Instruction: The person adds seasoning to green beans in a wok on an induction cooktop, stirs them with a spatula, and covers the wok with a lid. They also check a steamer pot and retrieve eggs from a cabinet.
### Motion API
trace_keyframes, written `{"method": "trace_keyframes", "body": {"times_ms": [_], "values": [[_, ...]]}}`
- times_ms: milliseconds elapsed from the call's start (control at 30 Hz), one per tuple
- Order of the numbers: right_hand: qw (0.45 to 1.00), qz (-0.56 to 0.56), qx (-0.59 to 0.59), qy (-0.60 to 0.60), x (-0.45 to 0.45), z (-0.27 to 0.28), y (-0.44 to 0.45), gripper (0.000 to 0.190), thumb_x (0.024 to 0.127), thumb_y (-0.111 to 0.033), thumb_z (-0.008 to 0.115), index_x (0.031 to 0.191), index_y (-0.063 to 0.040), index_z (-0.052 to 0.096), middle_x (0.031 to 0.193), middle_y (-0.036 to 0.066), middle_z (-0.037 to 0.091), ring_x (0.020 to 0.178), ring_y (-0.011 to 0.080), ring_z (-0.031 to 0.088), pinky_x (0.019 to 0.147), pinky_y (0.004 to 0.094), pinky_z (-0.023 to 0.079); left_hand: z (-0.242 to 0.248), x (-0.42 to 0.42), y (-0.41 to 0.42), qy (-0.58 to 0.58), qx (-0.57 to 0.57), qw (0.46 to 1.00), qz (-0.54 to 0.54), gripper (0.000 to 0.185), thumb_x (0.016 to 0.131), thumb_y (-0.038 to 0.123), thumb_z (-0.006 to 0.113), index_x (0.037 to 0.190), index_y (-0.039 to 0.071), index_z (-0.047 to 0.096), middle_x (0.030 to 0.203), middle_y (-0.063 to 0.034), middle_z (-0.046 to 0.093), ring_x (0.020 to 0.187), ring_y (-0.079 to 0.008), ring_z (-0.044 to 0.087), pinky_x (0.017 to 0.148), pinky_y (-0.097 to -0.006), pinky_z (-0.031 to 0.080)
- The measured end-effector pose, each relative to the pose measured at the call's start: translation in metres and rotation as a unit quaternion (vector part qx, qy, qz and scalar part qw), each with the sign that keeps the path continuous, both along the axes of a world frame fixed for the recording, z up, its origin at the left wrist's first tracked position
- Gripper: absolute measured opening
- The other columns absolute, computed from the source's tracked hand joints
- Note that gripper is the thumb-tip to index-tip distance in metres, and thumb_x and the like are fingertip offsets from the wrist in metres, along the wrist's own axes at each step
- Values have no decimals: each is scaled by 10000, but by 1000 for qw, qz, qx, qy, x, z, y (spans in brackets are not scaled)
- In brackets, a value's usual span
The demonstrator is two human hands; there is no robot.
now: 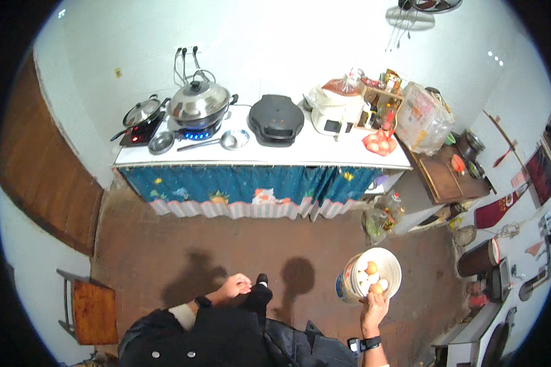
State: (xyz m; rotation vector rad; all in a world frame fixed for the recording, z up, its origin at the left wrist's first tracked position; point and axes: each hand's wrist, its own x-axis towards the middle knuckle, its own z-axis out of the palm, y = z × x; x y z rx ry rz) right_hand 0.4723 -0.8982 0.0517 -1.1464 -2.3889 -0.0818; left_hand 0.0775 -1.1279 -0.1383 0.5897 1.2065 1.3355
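A white plastic bucket (393,270) with coloured print on its side holds several white and brown eggs (371,268). My right hand (375,308) grips the near part of its rim, with the fingers bent over the edge beside a brown egg. Tilted slightly, the bucket hangs above the brown floor. In front of my body on the left, my left hand (237,285) is loosely curled, with nothing visible in it. A dark watch is on each wrist.
A white counter (275,155) with a curtained front carries a lidded wok (199,103), a smaller lidded pan (142,113), a black electric griddle (276,120), a ladle (228,141) and a red bag of eggs (379,143). Plastic bags (377,222) sit at its right foot. A wooden chair (94,313) stands left.
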Motion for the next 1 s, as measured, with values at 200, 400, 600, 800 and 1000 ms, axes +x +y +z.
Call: {"method": "trace_keyframes", "body": {"times_ms": [200, 400, 600, 800, 1000], "values": [[995, 83, 51, 24, -147, 1, 175, 438, 630, -53, 743, 1059, -44, 660, 972, 110, 677, 943, 308, 625, 807, 396, 453, -21, -106, 91, 104, -22, 988, 111, 90, 924, 43, 546, 1002, 4, 568, 914, -114, 661, 764, -184, 684, 681, -309, 575], [987, 124, 78, 67, -289, -1, 311, 153, 676, -115, 711, 758, -82, 587, 764, 76, 613, 773, 255, 590, 704, 366, 420, 34, -172, 142, 99, -61, 981, 155, 107, 946, 38, 487, 1018, -13, 547, 940, -130, 634, 802, -188, 658, 730, -324, 559], [990, 137, 40, 23, -400, -29, 436, 216, 673, -61, 703, 879, -58, 637, 881, 83, 659, 837, 252, 617, 723, 359, 425, 58, -224, 169, 87, -159, 938, 294, 122, 922, -4, 470, 1024, -3, 537, 939, -110, 616, 821, -188, 637, 738, -321, 546], [979, 185, 57, 64, -475, -40, 513, 381, 631, -73, 754, 1001, -42, 663, 996, 135, 673, 948, 302, 616, 813, 417, 450, 107, -280, 219, 42, -164, 917, 362, 106, 959, 44, 478, 1037, 51, 550, 969, -77, 611, 858, -168, 623, 776, -316, 528], [986, 163, -16, 22, -506, -61, 551, 214, 676, -69, 702, 867, -35, 610, 928, 122, 645, 883, 306, 583, 797, 407, 415, 119, -336, 267, 67, -123, 906, 399, 113, 957, 52, 485, 1043, 54, 559, 968, -70, 612, 867, -153, 623, 781, -303, 537]]}}
